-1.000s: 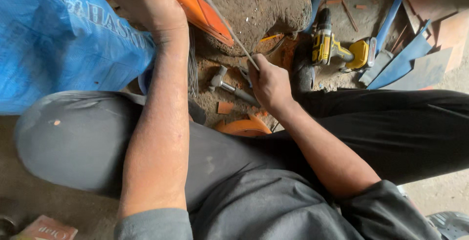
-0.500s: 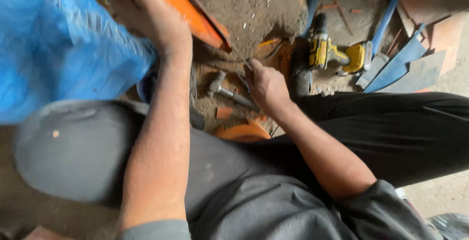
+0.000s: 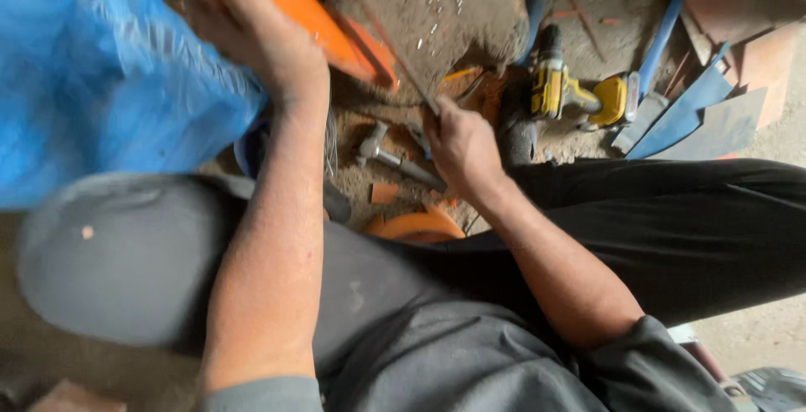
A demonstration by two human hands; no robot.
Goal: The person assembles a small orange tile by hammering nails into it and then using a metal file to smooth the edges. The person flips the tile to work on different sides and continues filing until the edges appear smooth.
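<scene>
- Since the earlier frames the left hand (image 3: 269, 39) has slid up and toward the far left of the dirt floor (image 3: 470, 1), so its fingers now run out past the top edge of the view.
- The right hand (image 3: 460, 145) has stayed close to the same spot, just in front of the knees, with the thin metal rod (image 3: 395, 51) angled up and away from it as before.
- The left hand lies across the orange panel (image 3: 311, 13), wrist bent; its fingers are cut off and blurred, so I cannot tell whether they curl round the panel or only press on it.
- The right hand is curled tight, fingers pressed together round the near end of the rod.
- A hammer (image 3: 390, 156) lies on the floor just left of the right hand, head away from it, not touched.
- The orange panel slants from the far left corner toward the middle of the floor, its lower end near the rod.
- A blue plastic sack (image 3: 101, 85) fills the left side, against the left forearm.
- A yellow cordless drill (image 3: 571, 93) lies on the floor to the right, near the right hand but apart from it, beside some blue strips (image 3: 680, 110).
</scene>
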